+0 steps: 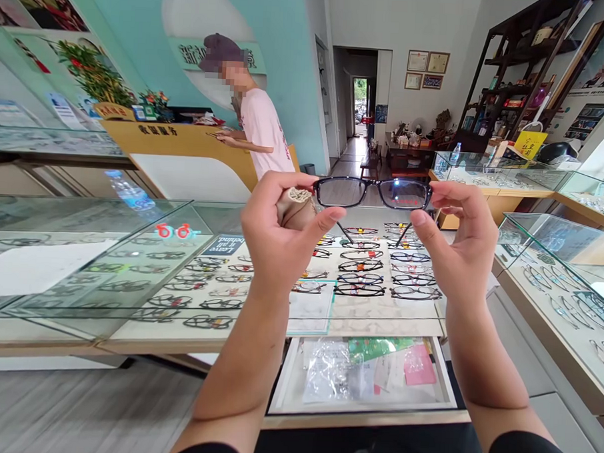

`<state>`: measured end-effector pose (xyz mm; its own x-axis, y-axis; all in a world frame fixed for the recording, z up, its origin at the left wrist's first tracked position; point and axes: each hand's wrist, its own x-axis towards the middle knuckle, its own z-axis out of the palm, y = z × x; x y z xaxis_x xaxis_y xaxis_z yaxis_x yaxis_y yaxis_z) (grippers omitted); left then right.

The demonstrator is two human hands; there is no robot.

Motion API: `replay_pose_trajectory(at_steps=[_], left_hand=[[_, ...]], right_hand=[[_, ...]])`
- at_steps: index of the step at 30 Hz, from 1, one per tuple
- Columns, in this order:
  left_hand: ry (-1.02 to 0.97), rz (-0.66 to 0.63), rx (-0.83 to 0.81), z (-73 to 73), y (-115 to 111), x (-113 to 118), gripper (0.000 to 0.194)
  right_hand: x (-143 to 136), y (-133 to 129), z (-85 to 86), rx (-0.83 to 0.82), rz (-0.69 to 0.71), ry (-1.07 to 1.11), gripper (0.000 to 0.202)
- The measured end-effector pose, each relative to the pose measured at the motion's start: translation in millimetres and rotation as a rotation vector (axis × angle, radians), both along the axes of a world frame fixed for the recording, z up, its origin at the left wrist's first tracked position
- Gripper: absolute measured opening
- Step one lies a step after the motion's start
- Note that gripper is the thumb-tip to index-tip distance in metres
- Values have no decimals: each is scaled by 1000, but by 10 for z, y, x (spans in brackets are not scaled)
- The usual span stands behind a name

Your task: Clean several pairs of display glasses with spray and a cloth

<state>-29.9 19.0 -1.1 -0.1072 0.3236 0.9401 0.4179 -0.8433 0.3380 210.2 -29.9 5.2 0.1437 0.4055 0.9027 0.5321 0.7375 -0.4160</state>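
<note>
A pair of black-framed glasses (372,193) is held up in front of me, lenses facing out, with both temples unfolded and angled down toward me. My left hand (286,229) pinches the frame's left end between thumb and fingers, and a rolled beige cloth (299,206) is tucked in the same hand. At the frame's right end, my right hand (456,236) grips the corner with thumb and index finger. Behind and below the glasses, rows of spectacles (360,279) lie inside a glass display case (222,216).
An open drawer (364,411) with plastic bags and papers is below my hands. A water bottle (129,191) stands on the left counter. A person in a pink shirt (266,128) is beyond the case. More glass cases (555,264) stand at the right.
</note>
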Motion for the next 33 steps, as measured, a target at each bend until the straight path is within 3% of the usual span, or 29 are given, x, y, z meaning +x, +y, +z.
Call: replay_pose_trajectory(at_steps=[12,23,29,33], left_hand=[[-27,89,191,69,-53,27,45],[2,169,209,94,-125,59,47],[13,147,287,94,-83,36,51],[22,151,253,88,-88,29,48]], right_hand=[[-2,3,8,-29,-7,-17,27],[-14,13,5,-68,4,0,29],[-28,29,-19,1,9,6,32],[-36,31,-25,22,1,6,35]])
